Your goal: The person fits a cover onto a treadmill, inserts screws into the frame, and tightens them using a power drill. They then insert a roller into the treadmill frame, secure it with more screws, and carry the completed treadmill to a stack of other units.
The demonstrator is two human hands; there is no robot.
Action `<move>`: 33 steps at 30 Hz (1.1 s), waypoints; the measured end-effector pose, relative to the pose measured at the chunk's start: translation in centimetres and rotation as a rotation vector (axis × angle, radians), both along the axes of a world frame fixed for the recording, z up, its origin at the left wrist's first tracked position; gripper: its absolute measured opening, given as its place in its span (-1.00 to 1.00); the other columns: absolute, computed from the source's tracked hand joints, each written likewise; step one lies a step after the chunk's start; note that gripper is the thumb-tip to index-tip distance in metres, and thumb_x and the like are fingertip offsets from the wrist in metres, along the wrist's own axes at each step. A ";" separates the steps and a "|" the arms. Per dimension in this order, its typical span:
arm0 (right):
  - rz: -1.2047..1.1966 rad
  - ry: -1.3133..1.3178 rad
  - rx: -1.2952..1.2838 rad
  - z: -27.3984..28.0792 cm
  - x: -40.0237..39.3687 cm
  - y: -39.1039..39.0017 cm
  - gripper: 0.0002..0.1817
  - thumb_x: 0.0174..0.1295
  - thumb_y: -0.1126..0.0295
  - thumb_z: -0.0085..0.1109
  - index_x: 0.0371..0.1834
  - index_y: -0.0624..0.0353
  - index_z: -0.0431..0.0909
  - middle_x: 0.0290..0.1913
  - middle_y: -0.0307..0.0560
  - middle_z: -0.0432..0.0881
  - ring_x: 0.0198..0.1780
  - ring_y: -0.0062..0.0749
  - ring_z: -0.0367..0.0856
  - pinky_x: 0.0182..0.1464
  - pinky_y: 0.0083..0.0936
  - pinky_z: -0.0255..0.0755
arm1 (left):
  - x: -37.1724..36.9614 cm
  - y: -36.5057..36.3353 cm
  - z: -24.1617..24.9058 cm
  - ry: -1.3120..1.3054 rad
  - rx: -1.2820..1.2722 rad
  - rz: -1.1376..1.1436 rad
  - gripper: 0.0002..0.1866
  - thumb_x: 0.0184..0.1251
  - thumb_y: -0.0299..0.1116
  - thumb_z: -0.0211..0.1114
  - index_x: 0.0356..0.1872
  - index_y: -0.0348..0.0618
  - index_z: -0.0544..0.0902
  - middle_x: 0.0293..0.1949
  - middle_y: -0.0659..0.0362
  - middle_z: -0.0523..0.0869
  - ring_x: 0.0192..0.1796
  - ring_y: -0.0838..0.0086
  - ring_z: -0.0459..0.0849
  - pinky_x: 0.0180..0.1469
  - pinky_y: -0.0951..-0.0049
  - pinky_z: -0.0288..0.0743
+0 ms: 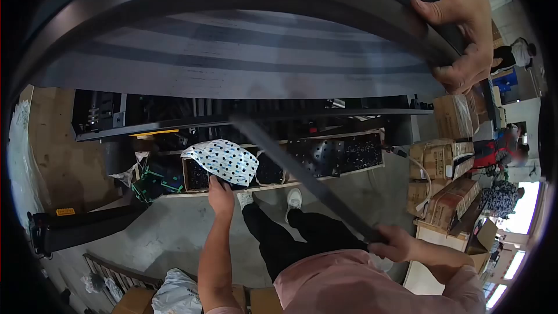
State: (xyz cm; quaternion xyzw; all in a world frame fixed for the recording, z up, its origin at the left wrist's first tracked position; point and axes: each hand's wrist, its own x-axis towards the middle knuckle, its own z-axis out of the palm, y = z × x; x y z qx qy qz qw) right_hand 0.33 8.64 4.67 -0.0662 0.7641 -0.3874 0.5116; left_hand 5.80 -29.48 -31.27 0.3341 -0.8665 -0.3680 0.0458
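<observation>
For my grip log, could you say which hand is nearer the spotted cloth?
Left. The left hand holds the spotted cloth by its lower edge; the right hand grips a dark bar well aside.

Dotted bag (222,160) on crate (285,166), boxes (444,160) right.

Left arm (212,256): bare, extended forward and down from the shoulder, elbow nearly straight. Left hand (221,191): back facing up, wrist in line with the forearm, fingers hidden beyond the knuckles; grip not determinable. Right hand (400,244): drawn in close to the torso, fingers curled into a closed grip, knuckles uppermost, forearm bent inward.
</observation>
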 end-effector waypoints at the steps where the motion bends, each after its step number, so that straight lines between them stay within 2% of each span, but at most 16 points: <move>1: -0.134 -0.027 -0.109 0.7 -1.7 -2.4 -0.72 0.44 0.21 0.07 -0.04 0.21 0.47 -0.56 -0.21 0.54 -0.56 -0.55 0.49 -0.50 -0.53 0.36 | 0.1 -0.1 1.4 -0.019 0.051 -0.006 -0.83 0.29 -0.49 0.10 -0.13 -0.28 0.50 -0.14 -0.13 0.63 -0.13 -0.14 0.61 -0.07 -0.01 0.48; 4: -0.444 0.026 -0.243 0.2 -8.5 -10.9 -0.60 0.49 0.05 -0.05 -0.03 0.23 0.41 -0.58 -0.27 0.42 -0.62 -0.61 0.38 -0.55 -0.62 0.25 | 2.7 -1.0 0.5 0.101 0.184 0.143 -0.80 0.30 -0.52 0.12 -0.08 -0.29 0.56 -0.20 -0.11 0.63 -0.20 0.01 0.63 -0.10 0.14 0.51; 5: -0.273 0.173 -0.263 0.3 -11.8 -13.1 -0.56 0.50 0.01 -0.10 -0.04 0.23 0.42 -0.57 -0.24 0.42 -0.64 -0.62 0.35 -0.58 -0.62 0.21 | 3.4 -0.9 1.4 0.100 0.189 0.140 -0.80 0.30 -0.52 0.12 -0.08 -0.29 0.56 -0.20 -0.11 0.63 -0.20 0.01 0.63 -0.10 0.14 0.51; 7: -0.396 0.228 -0.358 -1.7 -17.0 -18.4 -0.56 0.50 0.02 -0.09 -0.08 0.25 0.44 -0.56 -0.22 0.43 -0.67 -0.57 0.34 -0.59 -0.60 0.23 | 4.1 -0.2 6.3 0.296 0.316 0.194 -0.77 0.32 -0.58 0.14 -0.03 -0.30 0.61 -0.25 -0.03 0.62 -0.25 0.21 0.62 -0.15 0.32 0.51; 8: -0.438 0.260 -0.368 -3.0 -19.4 -20.4 -0.57 0.51 0.03 -0.10 -0.11 0.25 0.44 -0.55 -0.23 0.43 -0.66 -0.56 0.35 -0.58 -0.58 0.25 | 3.5 -0.2 9.3 0.300 0.324 0.191 -0.77 0.32 -0.58 0.14 -0.03 -0.30 0.61 -0.25 -0.03 0.62 -0.25 0.21 0.62 -0.15 0.32 0.51; 10: -0.516 0.307 -0.376 -5.4 -23.1 -23.8 -0.59 0.50 0.03 -0.06 -0.12 0.22 0.46 -0.54 -0.26 0.43 -0.62 -0.57 0.35 -0.56 -0.59 0.26 | 1.2 -1.3 16.2 0.414 0.170 -0.073 -0.76 0.29 -0.68 0.19 -0.06 -0.27 0.65 -0.28 0.06 0.60 -0.28 0.38 0.60 -0.17 0.46 0.50; 14: -0.549 0.313 -0.380 -8.2 -25.9 -26.7 -0.63 0.49 0.05 -0.05 -0.13 0.18 0.47 -0.53 -0.30 0.41 -0.57 -0.60 0.35 -0.53 -0.59 0.27 | -7.2 -5.6 25.9 0.755 -0.091 -0.294 -0.84 0.27 -0.66 0.23 -0.16 -0.28 0.67 -0.23 0.05 0.60 -0.13 0.27 0.60 -0.02 0.41 0.49; 16: -0.570 0.295 -0.384 -7.3 -25.6 -27.3 -0.67 0.49 0.10 -0.05 -0.18 0.17 0.47 -0.52 -0.29 0.42 -0.56 -0.59 0.35 -0.53 -0.58 0.27 | -11.4 -7.5 28.8 0.796 -0.267 -0.364 -0.83 0.26 -0.66 0.24 -0.16 -0.27 0.66 -0.19 0.04 0.60 -0.06 0.27 0.60 0.03 0.40 0.47; 19: -0.605 0.259 -0.428 -7.4 -26.2 -28.3 -0.71 0.50 0.20 -0.10 -0.28 0.16 0.46 -0.55 -0.25 0.43 -0.59 -0.56 0.37 -0.56 -0.54 0.29 | -16.0 -9.5 29.9 0.739 -0.340 -0.423 -0.83 0.29 -0.64 0.24 -0.14 -0.24 0.65 -0.17 0.04 0.62 -0.09 0.27 0.62 -0.03 0.40 0.49; 20: -0.612 0.250 -0.460 -7.7 -26.5 -28.7 -0.71 0.51 0.25 -0.15 -0.32 0.16 0.44 -0.59 -0.21 0.44 -0.63 -0.53 0.38 -0.59 -0.51 0.30 | -17.1 -9.7 30.0 0.691 -0.257 -0.368 -0.84 0.28 -0.63 0.25 -0.15 -0.23 0.65 -0.19 0.04 0.63 -0.16 0.20 0.64 -0.09 0.33 0.51; 23: -0.547 0.282 -0.468 -10.4 -26.3 -29.0 -0.75 0.47 0.34 -0.12 -0.38 0.16 0.45 -0.62 -0.18 0.45 -0.63 -0.51 0.39 -0.60 -0.51 0.29 | -19.4 -11.2 29.1 0.576 -0.217 -0.319 -0.86 0.29 -0.61 0.24 -0.16 -0.22 0.63 -0.21 0.01 0.65 -0.23 0.12 0.67 -0.16 0.25 0.53; 24: -0.588 0.270 -0.584 -10.6 -26.0 -28.7 -0.74 0.45 0.36 -0.09 -0.43 0.15 0.45 -0.60 -0.16 0.48 -0.63 -0.51 0.38 -0.58 -0.51 0.29 | -19.9 -11.8 28.7 0.526 -0.257 -0.302 -0.86 0.31 -0.61 0.23 -0.14 -0.22 0.62 -0.22 -0.02 0.66 -0.23 0.10 0.69 -0.17 0.24 0.53; 27: -0.529 0.348 -0.507 -9.8 -25.3 -27.9 -0.79 0.41 0.39 -0.06 -0.38 0.16 0.50 -0.57 -0.15 0.52 -0.61 -0.48 0.41 -0.53 -0.47 0.33 | -20.1 -12.5 28.5 0.347 -0.179 -0.260 -0.80 0.40 -0.54 0.17 -0.01 -0.25 0.61 -0.14 -0.01 0.71 -0.06 0.22 0.71 -0.05 0.34 0.52; 30: -0.404 0.542 -0.460 -10.5 -24.8 -26.6 -0.80 0.41 0.37 -0.05 -0.34 0.17 0.52 -0.52 -0.13 0.55 -0.53 -0.44 0.45 -0.45 -0.44 0.37 | -19.8 -14.0 25.2 0.584 -0.166 -0.266 -0.79 0.39 -0.54 0.14 -0.02 -0.34 0.60 -0.08 -0.03 0.72 0.02 0.11 0.68 0.06 0.28 0.48; 31: -0.336 0.645 -0.445 -11.0 -24.7 -26.1 -0.81 0.41 0.36 -0.05 -0.32 0.17 0.52 -0.49 -0.12 0.57 -0.49 -0.41 0.48 -0.41 -0.43 0.38 | -19.6 -13.7 26.1 0.590 -0.173 -0.273 -0.79 0.39 -0.54 0.14 -0.02 -0.34 0.60 -0.08 -0.03 0.72 0.02 0.11 0.68 0.06 0.28 0.48; 33: -0.209 0.833 -0.411 -11.8 -24.5 -25.1 -0.80 0.41 0.34 -0.04 -0.27 0.18 0.54 -0.44 -0.10 0.59 -0.41 -0.37 0.52 -0.34 -0.41 0.42 | -19.6 -11.5 29.1 0.162 -1.191 -0.594 -0.77 0.31 -0.55 0.15 -0.06 -0.40 0.61 -0.07 -0.07 0.72 0.05 0.00 0.63 0.16 0.21 0.43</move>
